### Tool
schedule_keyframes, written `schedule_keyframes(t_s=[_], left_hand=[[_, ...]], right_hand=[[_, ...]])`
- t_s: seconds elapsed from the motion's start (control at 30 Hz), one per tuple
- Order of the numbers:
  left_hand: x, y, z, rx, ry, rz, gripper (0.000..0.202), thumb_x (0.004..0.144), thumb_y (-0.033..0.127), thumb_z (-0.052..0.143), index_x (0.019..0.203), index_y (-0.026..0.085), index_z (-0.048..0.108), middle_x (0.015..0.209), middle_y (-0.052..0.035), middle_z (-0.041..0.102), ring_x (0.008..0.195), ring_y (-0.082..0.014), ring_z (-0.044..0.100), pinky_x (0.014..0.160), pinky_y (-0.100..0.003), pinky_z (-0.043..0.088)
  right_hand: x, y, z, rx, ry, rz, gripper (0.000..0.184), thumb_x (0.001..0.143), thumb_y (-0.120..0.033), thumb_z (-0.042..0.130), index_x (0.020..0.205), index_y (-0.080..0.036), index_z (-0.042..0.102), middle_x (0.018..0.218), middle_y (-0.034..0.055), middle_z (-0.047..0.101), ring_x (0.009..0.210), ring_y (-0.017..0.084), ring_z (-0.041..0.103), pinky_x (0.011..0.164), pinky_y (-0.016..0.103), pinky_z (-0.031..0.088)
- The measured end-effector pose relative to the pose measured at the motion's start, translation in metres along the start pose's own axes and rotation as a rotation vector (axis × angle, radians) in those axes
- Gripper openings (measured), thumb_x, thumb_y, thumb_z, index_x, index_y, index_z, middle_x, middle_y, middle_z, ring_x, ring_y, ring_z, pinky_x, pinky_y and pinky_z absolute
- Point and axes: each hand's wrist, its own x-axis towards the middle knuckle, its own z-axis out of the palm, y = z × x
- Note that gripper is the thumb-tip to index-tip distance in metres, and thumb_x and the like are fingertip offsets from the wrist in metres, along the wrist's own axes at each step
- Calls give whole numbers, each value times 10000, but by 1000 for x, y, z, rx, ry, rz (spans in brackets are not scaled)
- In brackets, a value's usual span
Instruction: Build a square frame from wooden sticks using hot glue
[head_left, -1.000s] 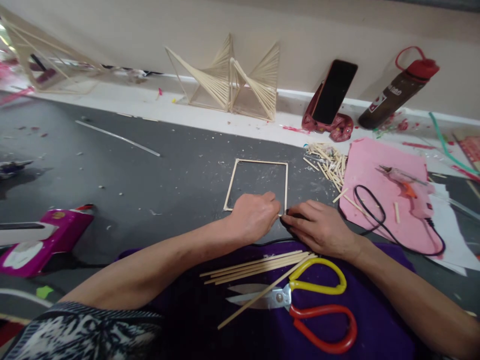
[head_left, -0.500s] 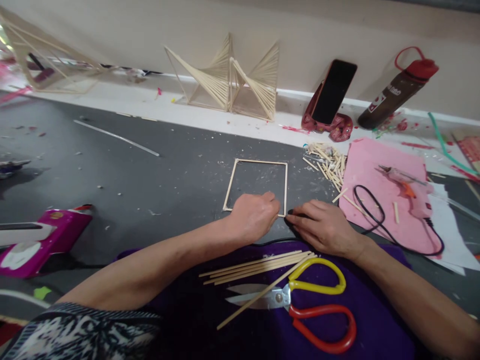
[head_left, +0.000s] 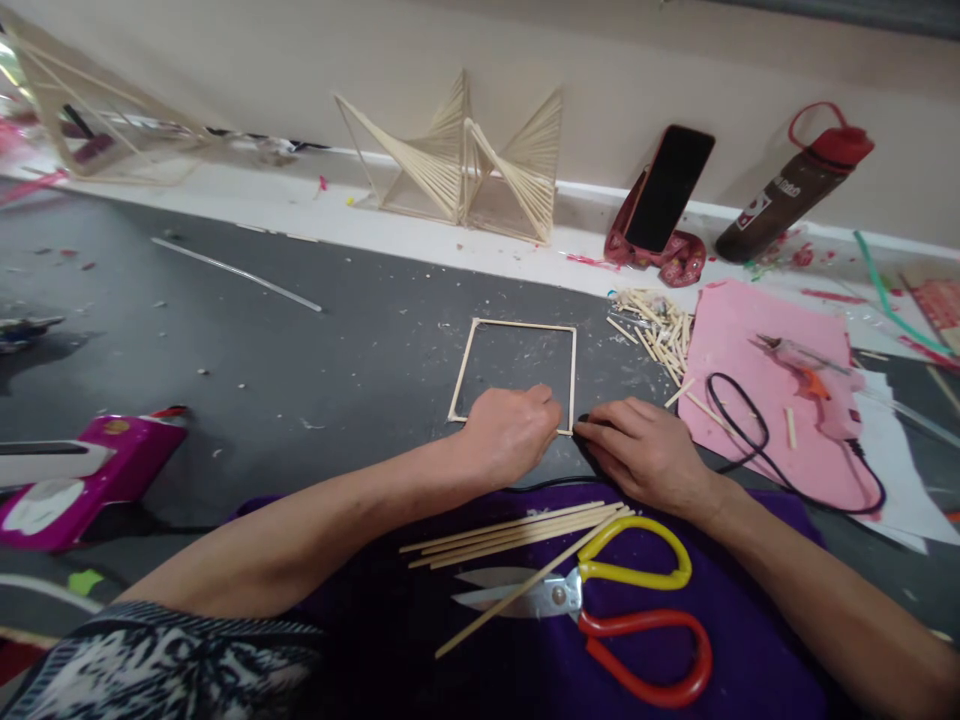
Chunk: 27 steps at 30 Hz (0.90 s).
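Observation:
A square frame of thin wooden sticks [head_left: 574, 375] lies flat on the grey table. My left hand [head_left: 510, 430] is closed over its near side, fingertips pinching the stick and hiding part of it. At the near right corner, my right hand [head_left: 641, 450] has its fingers drawn together, tips at or against the frame; whatever they may pinch is hidden. Below my hands, several loose wooden sticks [head_left: 517, 533] lie on a purple cloth [head_left: 772, 590]. Scissors [head_left: 559, 597] with one yellow and one red handle rest there too, one stick lying across them.
Short stick offcuts [head_left: 656, 325] are heaped right of the frame, beside a pink sheet [head_left: 727, 330] bearing a corded glue gun [head_left: 821, 390]. Behind stand twisted stick models [head_left: 457, 170], a propped phone [head_left: 670, 188] and a bottle [head_left: 787, 195]. A magenta device [head_left: 120, 480] sits left.
The view has shifted very slightly. Both hands hold nearly the same position at the frame, which stays in place on the table.

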Motion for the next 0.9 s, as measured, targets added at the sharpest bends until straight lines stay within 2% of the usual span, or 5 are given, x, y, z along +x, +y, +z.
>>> schedule_keyframes(t_s=[0.2, 0.37, 0.47, 0.63, 0.9], left_hand=[[1, 1, -1, 13, -21, -9, 223, 896, 293, 418, 875, 172, 604, 881, -40, 613, 721, -209, 627, 501, -300, 396], [1, 2, -3, 14, -30, -15, 226, 892, 297, 430, 875, 164, 612, 881, -45, 616, 726, -202, 623, 507, -288, 393], [1, 2, -3, 1, -28, -16, 240, 897, 297, 418, 878, 165, 616, 879, -48, 616, 715, -195, 619, 510, -279, 394], [1, 1, -3, -5, -35, -14, 265, 906, 294, 391, 888, 160, 619, 886, -59, 615, 718, -197, 619, 526, -284, 413], [1, 2, -4, 9, -31, -4, 255, 902, 295, 394, 871, 158, 607, 883, -55, 612, 722, -205, 621, 531, -300, 424]], right_hand=[[0, -6, 1, 8, -30, 34, 229, 877, -229, 493, 1059, -147, 607, 930, 89, 611, 809, 200, 501, 694, 344, 419], [3, -3, -3, 298, -45, 120, 103, 852, -205, 530, 930, -169, 587, 900, 66, 593, 845, 178, 526, 738, 324, 437], [4, -2, -6, 430, 6, 124, 132, 858, -170, 510, 972, -180, 577, 957, 63, 590, 896, 163, 533, 781, 314, 441], [5, -1, -1, 152, -8, 17, 274, 875, -197, 493, 1134, -174, 582, 1026, 97, 606, 905, 195, 524, 752, 340, 427], [2, 3, -3, -107, -27, -173, 246, 885, -172, 483, 1087, -178, 621, 978, 71, 665, 824, 182, 530, 678, 336, 376]])
